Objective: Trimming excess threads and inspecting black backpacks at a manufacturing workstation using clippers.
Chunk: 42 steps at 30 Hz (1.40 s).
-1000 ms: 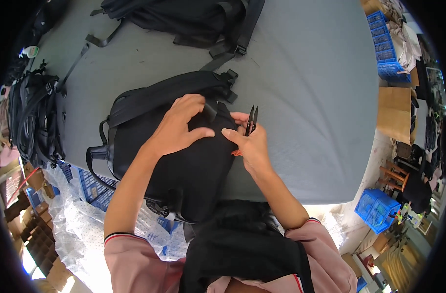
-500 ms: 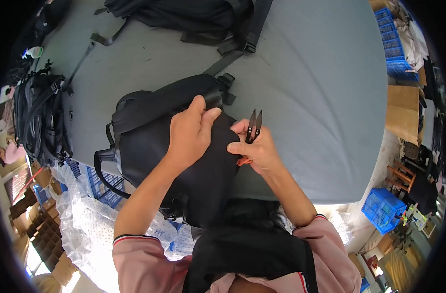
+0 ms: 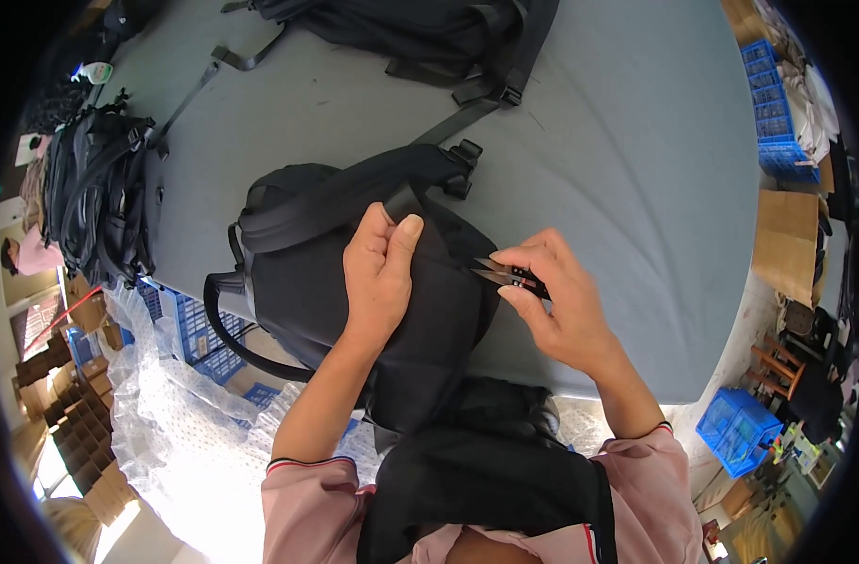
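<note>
Black backpack [image 3: 439, 329] lies on the gray surface [image 3: 646, 282]. The right hand [image 3: 569, 305] has its fingers around snips [image 3: 514, 276], blades slightly parted at the bag's right side; the left hand [image 3: 381, 268] seems to pinch a dark flap [image 3: 403, 202]. Snipping looks unfinished; how much remains cannot be told. Another bag [image 3: 401, 42] lies beyond.

The tabletop [image 3: 636, 235] is plain grey. The backpack [image 3: 429, 329] at its near edge is solid black, as are the bag [image 3: 382, 38] at the far edge and the bags [image 3: 91, 197] at the left edge. The snips [image 3: 507, 274] pair black handles with grey, metallic blades. Pink sleeves [image 3: 307, 503] carry dark, white and red cuff stripes; the apron [image 3: 486, 461] is black. Beyond the right edge, a crate [image 3: 738, 428] is blue, a carton [image 3: 785, 249] brown. Off the near-left corner, whitish, translucent wrap [image 3: 185, 414] is dotted.
</note>
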Each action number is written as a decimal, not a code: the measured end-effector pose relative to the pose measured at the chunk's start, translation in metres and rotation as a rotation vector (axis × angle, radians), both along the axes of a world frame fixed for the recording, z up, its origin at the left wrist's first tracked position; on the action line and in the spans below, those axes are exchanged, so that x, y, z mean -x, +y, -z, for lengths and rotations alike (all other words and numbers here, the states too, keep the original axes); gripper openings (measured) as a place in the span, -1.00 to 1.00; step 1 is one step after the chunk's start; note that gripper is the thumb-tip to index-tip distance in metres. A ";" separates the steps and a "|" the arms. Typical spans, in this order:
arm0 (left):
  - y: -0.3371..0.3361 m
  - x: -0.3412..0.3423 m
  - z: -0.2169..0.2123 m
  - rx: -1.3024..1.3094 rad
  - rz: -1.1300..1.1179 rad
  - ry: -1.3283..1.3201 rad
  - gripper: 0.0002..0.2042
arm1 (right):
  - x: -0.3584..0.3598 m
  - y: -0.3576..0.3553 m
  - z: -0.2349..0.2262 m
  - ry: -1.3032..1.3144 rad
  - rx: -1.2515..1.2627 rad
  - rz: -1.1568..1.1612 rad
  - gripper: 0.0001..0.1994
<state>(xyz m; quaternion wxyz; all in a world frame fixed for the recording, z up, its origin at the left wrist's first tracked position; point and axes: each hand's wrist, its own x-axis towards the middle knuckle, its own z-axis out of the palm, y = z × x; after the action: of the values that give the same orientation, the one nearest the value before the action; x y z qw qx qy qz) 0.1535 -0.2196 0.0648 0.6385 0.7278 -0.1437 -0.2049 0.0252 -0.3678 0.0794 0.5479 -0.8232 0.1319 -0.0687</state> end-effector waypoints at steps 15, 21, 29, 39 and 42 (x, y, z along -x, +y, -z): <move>-0.001 -0.002 0.004 -0.016 0.002 -0.035 -0.81 | -0.016 -0.008 -0.013 -0.117 0.394 -0.096 -0.78; -0.005 -0.004 0.008 0.014 -0.023 -0.040 -0.80 | -0.010 -0.008 -0.001 -0.185 0.268 0.072 -0.78; -0.006 -0.006 0.011 0.008 0.008 -0.004 -0.80 | -0.016 -0.008 -0.005 -0.089 0.278 -0.019 -0.79; -0.020 0.010 -0.011 0.310 0.190 0.182 -0.85 | 0.012 -0.009 0.042 -0.050 -0.435 0.429 -0.81; -0.010 0.016 0.008 0.690 0.125 0.601 -0.75 | 0.023 -0.006 0.041 0.225 -0.739 0.537 -0.87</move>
<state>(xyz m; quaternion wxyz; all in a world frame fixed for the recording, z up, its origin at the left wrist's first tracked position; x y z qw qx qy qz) 0.1375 -0.2293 0.0568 0.8431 0.3710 -0.0557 -0.3852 0.0021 -0.3735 0.0380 0.7495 -0.5120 0.4142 -0.0667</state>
